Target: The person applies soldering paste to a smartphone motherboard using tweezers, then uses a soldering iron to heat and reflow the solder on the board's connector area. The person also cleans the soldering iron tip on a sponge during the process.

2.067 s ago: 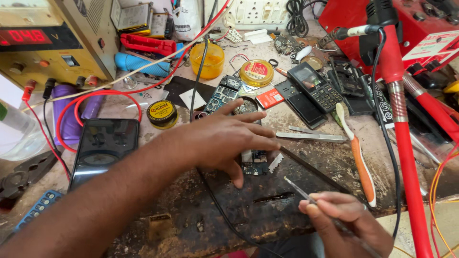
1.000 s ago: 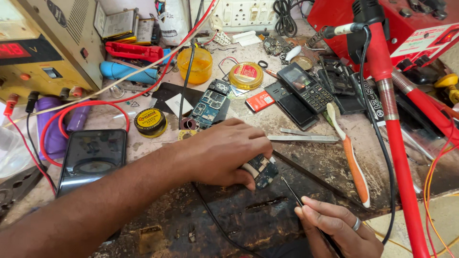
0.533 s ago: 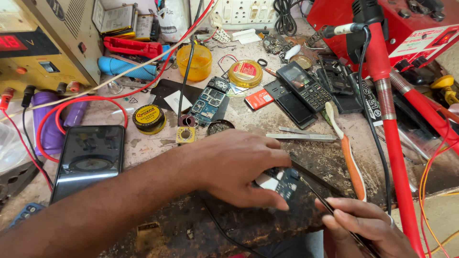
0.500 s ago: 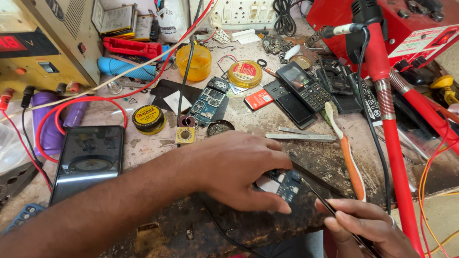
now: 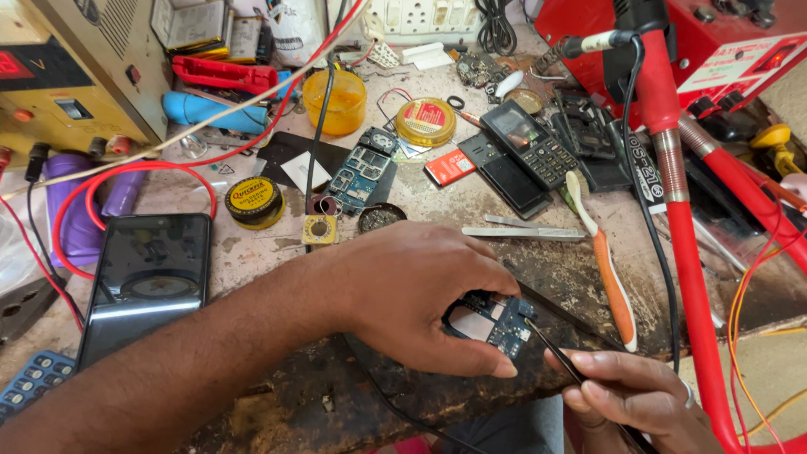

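My left hand [image 5: 429,294] lies palm down on the dark, scorched work mat [image 5: 580,277] and pins a small blue circuit board [image 5: 500,324] between thumb and fingers. My right hand [image 5: 639,399], at the lower right, grips a thin dark metal probe [image 5: 551,353]. Its tip touches the right edge of the board. Much of the board is hidden under my left palm.
An orange-handled toothbrush [image 5: 609,269] and metal tweezers [image 5: 521,231] lie just beyond the board. Behind them are a keypad phone [image 5: 534,147], another bare board [image 5: 361,172], round tins [image 5: 424,122], a black smartphone [image 5: 151,277], a yellow power supply [image 5: 59,76] and a red stand [image 5: 681,227].
My left hand slid the circuit board right and toward me across the mat. My right hand brought the probe tip up against the board's edge.
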